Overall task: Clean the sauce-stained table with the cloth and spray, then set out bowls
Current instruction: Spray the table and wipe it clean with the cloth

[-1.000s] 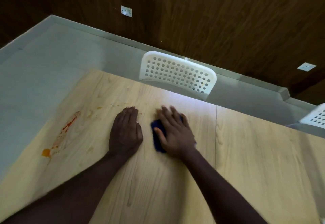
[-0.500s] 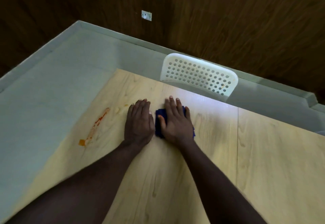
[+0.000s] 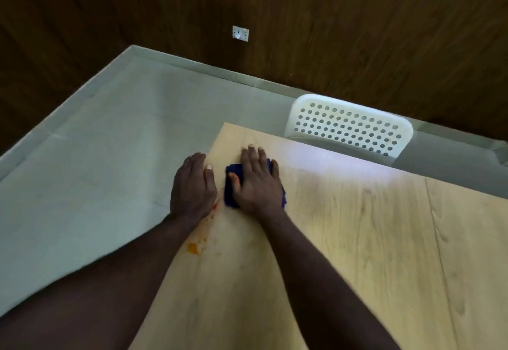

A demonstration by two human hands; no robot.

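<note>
A dark blue cloth [image 3: 232, 187] lies on the light wooden table [image 3: 357, 239] near its left edge. My right hand [image 3: 258, 182] presses flat on the cloth, fingers straight, covering most of it. My left hand [image 3: 192, 187] rests at the table's left edge right beside the cloth, fingers together and reaching over the edge. A red and orange sauce stain [image 3: 193, 248] runs along the left edge, from just below my left hand toward me. No spray bottle or bowls are in view.
A white perforated chair [image 3: 349, 126] stands behind the table's far edge. Grey floor [image 3: 96, 171] lies to the left. A dark wood-panelled wall [image 3: 330, 33] with a white socket [image 3: 240, 33] is behind.
Both hands and the cloth have slid left across the table, reaching the sauce stain at the left edge. The view has swung left with them.
</note>
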